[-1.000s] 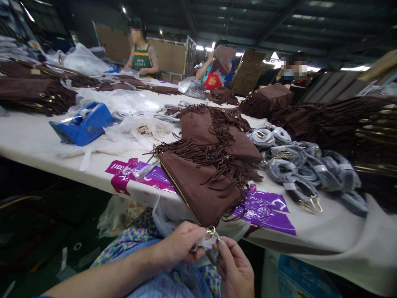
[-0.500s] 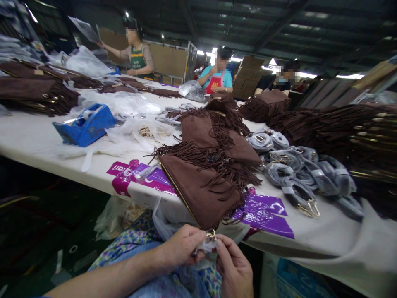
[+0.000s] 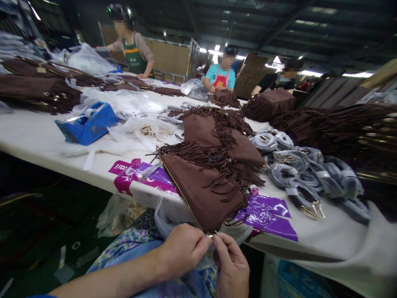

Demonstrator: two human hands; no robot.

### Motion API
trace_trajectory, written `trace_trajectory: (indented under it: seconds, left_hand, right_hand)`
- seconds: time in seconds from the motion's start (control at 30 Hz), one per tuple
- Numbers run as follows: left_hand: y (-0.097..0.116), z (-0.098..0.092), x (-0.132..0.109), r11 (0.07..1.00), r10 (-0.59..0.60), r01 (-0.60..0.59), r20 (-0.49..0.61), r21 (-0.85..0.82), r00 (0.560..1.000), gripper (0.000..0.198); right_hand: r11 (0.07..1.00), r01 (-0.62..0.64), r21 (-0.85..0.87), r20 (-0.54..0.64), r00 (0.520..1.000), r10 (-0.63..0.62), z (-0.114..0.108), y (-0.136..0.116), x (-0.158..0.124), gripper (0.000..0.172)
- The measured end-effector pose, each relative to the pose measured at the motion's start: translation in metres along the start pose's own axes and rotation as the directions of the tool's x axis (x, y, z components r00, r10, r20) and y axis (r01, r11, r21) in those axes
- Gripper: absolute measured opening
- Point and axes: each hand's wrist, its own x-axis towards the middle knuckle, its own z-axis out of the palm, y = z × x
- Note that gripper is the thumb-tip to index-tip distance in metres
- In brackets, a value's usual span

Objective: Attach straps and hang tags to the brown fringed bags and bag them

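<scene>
A brown fringed bag (image 3: 201, 190) with a gold zipper along its left edge lies on the table, its near corner hanging over the front edge. At that corner is a small gold metal ring (image 3: 212, 235), mostly covered by fingertips. My left hand (image 3: 186, 246) pinches it from the left, thumb and index finger pressed together. From the right, my right hand (image 3: 231, 260) pinches the same ring between thumb and fingers. Some clear plastic shows below the fingers. More brown fringed bags (image 3: 198, 128) lie just behind.
Coiled straps (image 3: 305, 198) in clear wrap with gold clips lie to the right. A blue tape dispenser (image 3: 89, 124) and plastic bags (image 3: 124, 101) are on the left. Purple tape (image 3: 266, 215) marks the table edge. Bag stacks (image 3: 325, 128) stand at right. Several co-workers (image 3: 136, 51) are across the table.
My fingers have closed in over the gold ring, so less of it and the plastic shows. Across the table, a co-worker's raised arm has come down, and another's hands are now on a brown bag.
</scene>
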Motion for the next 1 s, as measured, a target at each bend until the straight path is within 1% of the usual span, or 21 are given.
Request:
trace_trajectory:
  seconds: [0.03,0.07,0.1,0.17,0.27,0.33,0.37,0.4,0.43,0.47,0.53,0.6,0.67,0.77,0.83,0.9,1.0]
  left_hand:
    - [0.001,-0.001,-0.002,0.987,0.047,-0.039,-0.049,0.156,0.998,0.037]
    - [0.002,-0.002,-0.004,0.955,0.101,-0.072,-0.087,0.287,0.991,0.032]
    - [0.003,-0.003,-0.005,0.918,0.157,-0.101,-0.118,0.383,0.981,0.028]
    - [0.006,-0.005,-0.008,0.855,0.273,-0.157,-0.171,0.494,0.947,0.024]
    - [0.012,-0.009,-0.009,0.778,0.449,-0.239,-0.249,0.581,0.858,0.020]
    - [0.016,-0.011,-0.006,0.745,0.553,-0.332,-0.257,0.579,0.793,0.019]
    - [0.017,-0.012,-0.004,0.748,0.580,-0.380,-0.258,0.544,0.773,0.019]
    - [0.017,-0.012,-0.002,0.769,0.583,-0.417,-0.264,0.484,0.768,0.018]
    - [0.017,-0.012,0.000,0.805,0.562,-0.437,-0.279,0.402,0.778,0.017]
    - [0.017,-0.013,0.002,0.844,0.524,-0.439,-0.296,0.309,0.799,0.017]
    - [0.014,-0.014,0.005,0.893,0.450,-0.426,-0.301,0.146,0.841,0.018]
    - [0.012,-0.016,0.007,0.900,0.434,-0.428,-0.282,0.088,0.855,0.021]
    - [0.010,-0.019,0.007,0.890,0.455,-0.433,-0.227,0.143,0.861,0.022]
    - [0.011,-0.023,0.008,0.856,0.451,-0.399,-0.097,0.327,0.887,0.020]
    - [0.015,-0.027,0.010,0.824,0.402,-0.362,0.000,0.436,0.916,0.019]
    - [0.021,-0.031,0.014,0.791,0.344,-0.335,0.081,0.511,0.935,0.015]
    - [0.031,-0.036,0.018,0.738,0.299,-0.344,0.175,0.581,0.938,0.008]
  right_hand:
    - [1.000,0.004,0.000,-0.012,1.000,-0.004,0.001,0.000,0.000,0.035]
    - [1.000,-0.003,0.007,-0.013,1.000,0.003,0.002,0.000,-0.001,0.035]
    - [0.999,-0.023,0.028,-0.002,1.000,0.023,0.003,-0.001,-0.001,0.036]
    - [0.990,-0.092,0.108,0.030,0.996,0.089,0.006,-0.005,-0.002,0.037]
    - [0.953,-0.199,0.227,0.079,0.979,0.186,0.010,-0.013,-0.004,0.039]
    - [0.925,-0.278,0.260,0.153,0.957,0.245,0.010,-0.018,-0.004,0.039]
    - [0.909,-0.319,0.268,0.200,0.941,0.271,0.010,-0.019,-0.004,0.038]
    - [0.894,-0.357,0.272,0.244,0.924,0.295,0.009,-0.020,-0.003,0.039]
    - [0.881,-0.384,0.275,0.278,0.909,0.310,0.008,-0.020,-0.003,0.039]
    - [0.872,-0.401,0.281,0.300,0.900,0.317,0.007,-0.020,-0.003,0.040]
    - [0.865,-0.409,0.291,0.318,0.894,0.315,0.006,-0.020,-0.002,0.040]
    - [0.865,-0.407,0.292,0.328,0.893,0.309,0.006,-0.019,-0.002,0.040]
    - [0.865,-0.410,0.289,0.337,0.890,0.309,0.006,-0.019,-0.003,0.039]
    - [0.864,-0.412,0.289,0.344,0.887,0.308,0.006,-0.018,-0.003,0.038]
    - [0.869,-0.405,0.284,0.345,0.889,0.302,0.006,-0.018,-0.003,0.037]
    - [0.880,-0.394,0.267,0.332,0.894,0.300,0.008,-0.019,-0.004,0.037]
    - [0.883,-0.392,0.259,0.291,0.903,0.316,0.012,-0.021,-0.005,0.039]
